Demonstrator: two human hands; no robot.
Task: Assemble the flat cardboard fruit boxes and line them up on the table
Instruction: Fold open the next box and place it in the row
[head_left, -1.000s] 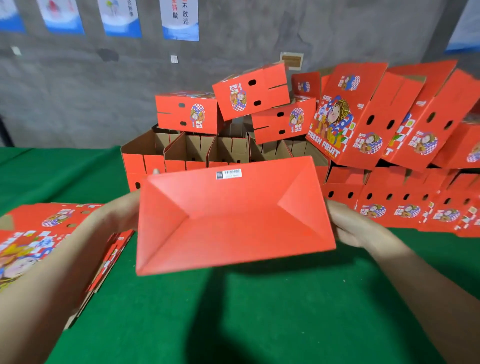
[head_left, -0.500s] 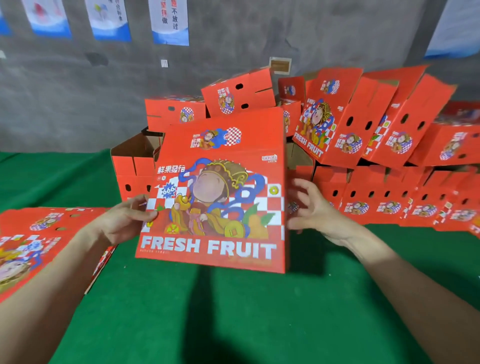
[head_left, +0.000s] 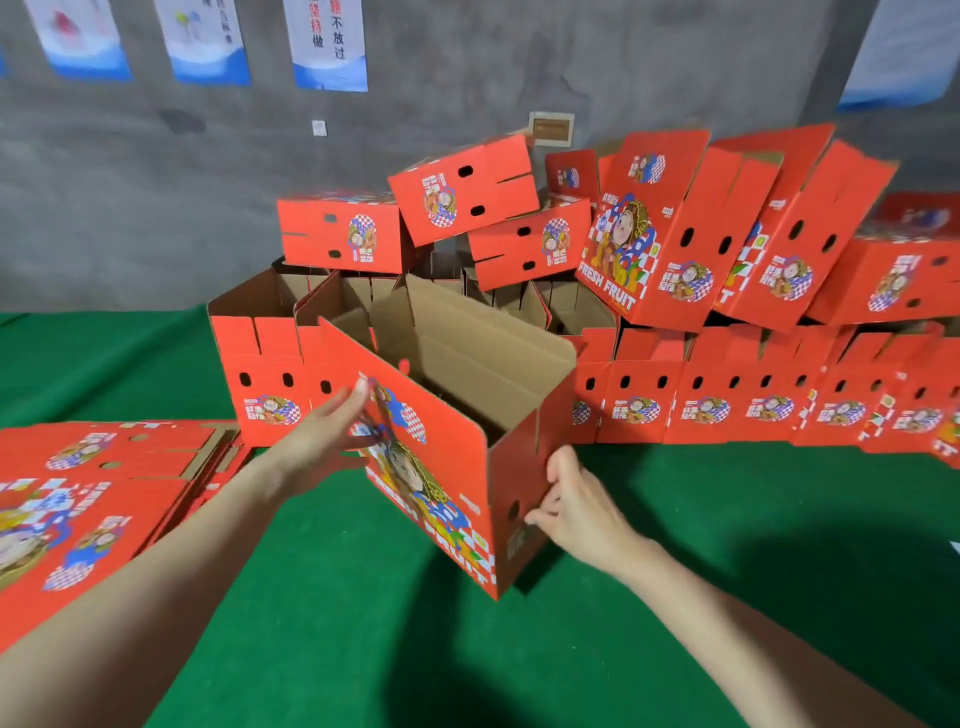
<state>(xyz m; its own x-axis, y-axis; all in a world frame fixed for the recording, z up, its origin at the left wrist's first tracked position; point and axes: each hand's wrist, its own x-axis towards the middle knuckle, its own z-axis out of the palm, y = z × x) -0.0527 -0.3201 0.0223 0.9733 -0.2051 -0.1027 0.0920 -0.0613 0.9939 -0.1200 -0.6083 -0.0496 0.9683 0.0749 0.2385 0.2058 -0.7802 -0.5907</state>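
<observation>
Above the green table (head_left: 363, 634), the left hand (head_left: 322, 441) lay flat against the open box (head_left: 452, 462); the right hand (head_left: 576, 512) pinched its end.

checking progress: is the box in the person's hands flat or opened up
Opened up: the box shows its brown inside between standing walls, top unclosed; left hand and right hand steady it.

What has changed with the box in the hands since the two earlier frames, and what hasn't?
The box was rolled over: its folded red bottom faced the camera, then the printed front; now the open top faces up, tilted. The left hand touches the printed side with straight fingers; the right hand pinches the end panel. The flat stack and the assembled boxes behind are unmoved.
</observation>
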